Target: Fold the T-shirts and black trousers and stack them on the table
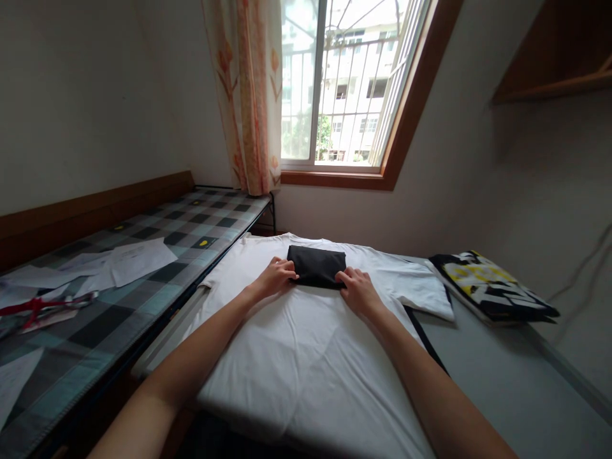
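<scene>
A white T-shirt point(296, 350) lies spread out on the table, one sleeve reaching to the right. On its upper middle rests a flat black rectangle point(316, 264) that looks like folded cloth. My left hand point(277, 277) grips its near left corner with curled fingers. At the near right corner, my right hand point(357, 288) pinches the edge between thumb and fingers. The undersides of both fingertips are hidden. A dark strip shows from beneath the T-shirt's right side.
Right of the T-shirt, a folded black, white and yellow garment point(492, 284) lies on the grey tabletop point(516, 382). To the left is a checked mattress point(157, 280) bearing papers point(129, 261) and a red-handled object point(36, 309). A curtained window point(354, 95) is ahead.
</scene>
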`<state>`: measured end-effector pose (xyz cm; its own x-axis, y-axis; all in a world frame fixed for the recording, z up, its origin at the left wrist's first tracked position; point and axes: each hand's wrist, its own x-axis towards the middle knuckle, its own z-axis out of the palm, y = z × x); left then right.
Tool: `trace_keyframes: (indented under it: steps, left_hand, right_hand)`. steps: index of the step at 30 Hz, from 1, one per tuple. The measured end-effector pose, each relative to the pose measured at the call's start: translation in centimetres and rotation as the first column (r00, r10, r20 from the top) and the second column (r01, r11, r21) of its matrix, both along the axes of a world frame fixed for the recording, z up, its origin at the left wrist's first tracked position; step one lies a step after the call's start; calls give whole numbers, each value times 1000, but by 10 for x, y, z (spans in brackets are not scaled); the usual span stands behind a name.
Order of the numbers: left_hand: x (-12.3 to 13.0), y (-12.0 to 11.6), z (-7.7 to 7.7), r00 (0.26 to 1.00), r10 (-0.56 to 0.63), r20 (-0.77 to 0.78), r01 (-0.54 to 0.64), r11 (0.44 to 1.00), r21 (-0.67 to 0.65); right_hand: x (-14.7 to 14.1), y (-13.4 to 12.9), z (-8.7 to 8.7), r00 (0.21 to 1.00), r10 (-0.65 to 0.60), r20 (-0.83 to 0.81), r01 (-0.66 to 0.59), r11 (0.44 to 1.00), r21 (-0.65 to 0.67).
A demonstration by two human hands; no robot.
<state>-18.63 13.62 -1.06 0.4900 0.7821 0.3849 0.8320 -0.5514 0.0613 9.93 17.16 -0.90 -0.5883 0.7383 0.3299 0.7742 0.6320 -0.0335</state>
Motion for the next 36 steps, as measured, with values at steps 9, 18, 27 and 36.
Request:
trace_keyframes:
  steps: [9, 18, 27, 36]
  left_hand:
    - [6, -13, 12, 992, -47, 116, 58, 994, -93]
    - [44, 25, 20, 855, 215, 473, -226, 974, -34]
    - [67, 62, -12, 881, 454, 134, -418, 879, -230]
    - [51, 53, -16, 834, 546, 84, -488, 800, -350]
  right_hand:
    - [1, -13, 13, 998, -29, 57, 28, 999, 21]
    - [-41, 5, 36, 937, -51, -345, 67, 997, 33]
    - [-83, 58, 12, 943, -263, -202, 203, 940, -274]
    - [-61, 54, -11, 927, -373, -32, 332, 858, -392]
